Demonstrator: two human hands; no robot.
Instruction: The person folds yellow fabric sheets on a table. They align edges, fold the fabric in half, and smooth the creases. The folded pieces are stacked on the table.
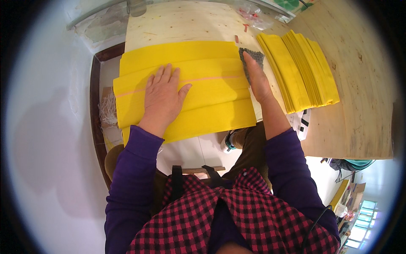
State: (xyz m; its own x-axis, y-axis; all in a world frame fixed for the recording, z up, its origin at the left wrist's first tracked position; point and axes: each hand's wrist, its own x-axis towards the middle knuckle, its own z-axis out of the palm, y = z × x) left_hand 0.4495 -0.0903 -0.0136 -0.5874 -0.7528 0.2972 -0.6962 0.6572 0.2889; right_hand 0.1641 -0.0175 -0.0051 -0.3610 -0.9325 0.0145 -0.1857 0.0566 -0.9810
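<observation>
Folded yellow fabric (211, 93) lies in overlapping layers on the wooden table in front of me, with a thin pink-orange line across it. My left hand (164, 94) rests flat on the fabric's left half, fingers spread, palm down. At the fabric's right edge, my right hand (257, 80) stands on its side with straight fingers, and no held object shows. Close by those fingers is a dark grey, rough-textured pad (255, 58), partly covered by the hand. The fabric's near edge hangs over the table's front.
A stack of folded yellow fabric (300, 72) lies on the right. Clear plastic bags (253, 15) sit at the far edge of the pale plywood table (182, 21). White strings (108, 108) bunch beside a dark wooden frame (96, 106) at the left, next to a white wall.
</observation>
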